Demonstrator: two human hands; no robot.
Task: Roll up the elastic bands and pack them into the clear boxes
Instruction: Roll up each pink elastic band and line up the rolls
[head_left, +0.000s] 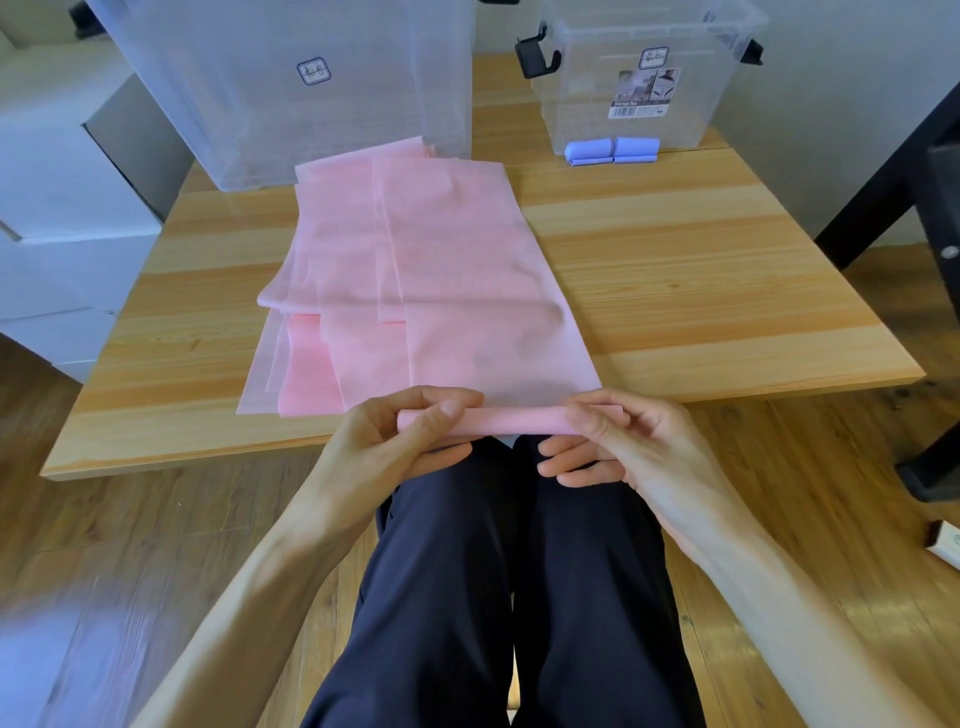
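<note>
At the near edge of the wooden table (701, 270), the left hand (395, 431) and right hand (618, 441) each pinch an end of the rolled part of a pink band (509, 420). More pink bands (415, 270) sprawl toward the large clear box (291, 78); two blue rolls (613, 149) sit in the small clear box (644, 78).

left hand (410, 431) + right hand (608, 436) | pinch rolled end of pink band (452, 291) (rest flat on table (701, 270))
</note>
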